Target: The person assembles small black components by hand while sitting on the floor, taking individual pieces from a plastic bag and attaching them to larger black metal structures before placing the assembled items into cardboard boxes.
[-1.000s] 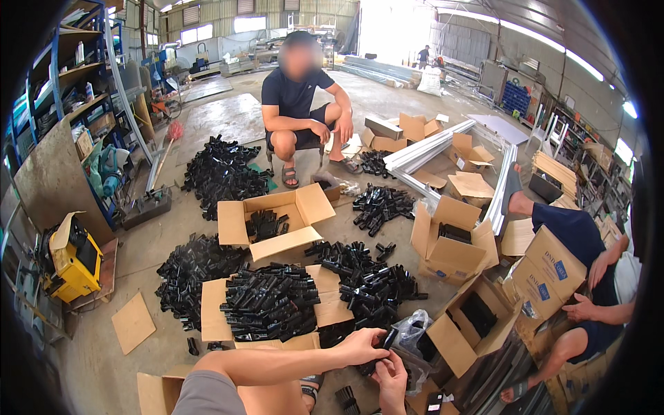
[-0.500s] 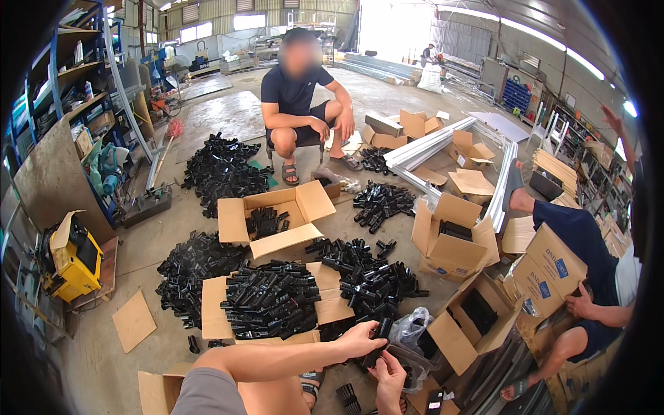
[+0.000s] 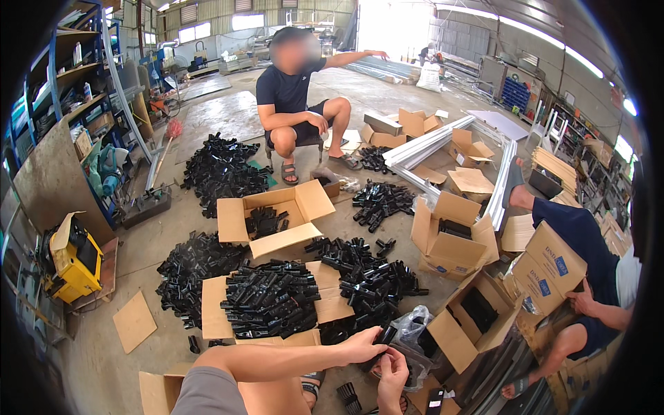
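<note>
My left hand (image 3: 362, 344) reaches across my knee and pinches a small black plastic fitting (image 3: 384, 336). Just below it, my right hand (image 3: 392, 371) has its fingers curled up against the same fitting. Both hands hover over a crumpled clear plastic bag (image 3: 413, 324). A flattened cardboard box heaped with black fittings (image 3: 270, 299) lies just left of my hands. A loose pile of the same fittings (image 3: 366, 278) spreads on the concrete floor in front of them.
A person crouches across the floor (image 3: 296, 97) behind an open box (image 3: 271, 216). Another person sits at right holding a carton (image 3: 550, 266). Open boxes (image 3: 453, 235), further black piles (image 3: 220, 169), white metal profiles (image 3: 429, 142), shelving (image 3: 69, 104) and a yellow machine (image 3: 72, 257) surround me.
The crouching person has raised one arm and stretched it out to the right. My hands have stayed at the bag, still working the fitting.
</note>
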The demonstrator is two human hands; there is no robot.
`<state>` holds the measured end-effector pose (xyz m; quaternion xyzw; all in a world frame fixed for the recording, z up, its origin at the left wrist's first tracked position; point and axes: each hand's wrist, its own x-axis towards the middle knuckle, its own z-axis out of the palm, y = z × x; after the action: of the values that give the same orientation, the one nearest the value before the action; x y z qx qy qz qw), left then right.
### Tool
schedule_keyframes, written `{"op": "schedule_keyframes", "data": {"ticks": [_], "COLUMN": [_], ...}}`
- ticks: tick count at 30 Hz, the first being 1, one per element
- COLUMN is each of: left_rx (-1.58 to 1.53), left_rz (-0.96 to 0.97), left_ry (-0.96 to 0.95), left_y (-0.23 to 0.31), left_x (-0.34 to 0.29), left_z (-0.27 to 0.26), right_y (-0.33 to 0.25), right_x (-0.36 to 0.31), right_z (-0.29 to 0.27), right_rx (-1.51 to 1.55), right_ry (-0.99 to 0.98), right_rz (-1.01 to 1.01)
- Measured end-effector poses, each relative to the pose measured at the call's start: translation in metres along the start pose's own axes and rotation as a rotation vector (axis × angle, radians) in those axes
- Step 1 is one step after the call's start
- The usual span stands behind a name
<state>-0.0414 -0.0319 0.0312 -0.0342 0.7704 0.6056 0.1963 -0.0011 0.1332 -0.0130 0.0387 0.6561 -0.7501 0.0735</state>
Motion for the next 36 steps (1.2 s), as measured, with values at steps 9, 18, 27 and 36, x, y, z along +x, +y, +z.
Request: {"op": "schedule_keyframes", "data": {"ticks": [9,18,27,36], "left_rx": [-0.091,-0.064,0.059,0.051], "left_rz": [-0.105,-0.238,-0.179,-0.197], "left_ry": [-0.182,-0.167,-0.246,-0.211], "left_y": [-0.01,-0.025,0.01,0.007], "left_x": [0.004,0.012,-0.007,-0.009], "left_z": [0.011,0.015,0.006,0.009], "right_y": [0.006,0.002,0.01,0.008], "right_x": [0.001,-0.003,-0.001,-0.003], "right_z": [-0.007,0.006,-0.003,0.003], "right_rx": [0.014,0.051,0.058,-0.008], "right_ry": [0.041,0.035,0.008,0.005], "right_rz": [-0.003,-0.002,0.019,0.011]}}
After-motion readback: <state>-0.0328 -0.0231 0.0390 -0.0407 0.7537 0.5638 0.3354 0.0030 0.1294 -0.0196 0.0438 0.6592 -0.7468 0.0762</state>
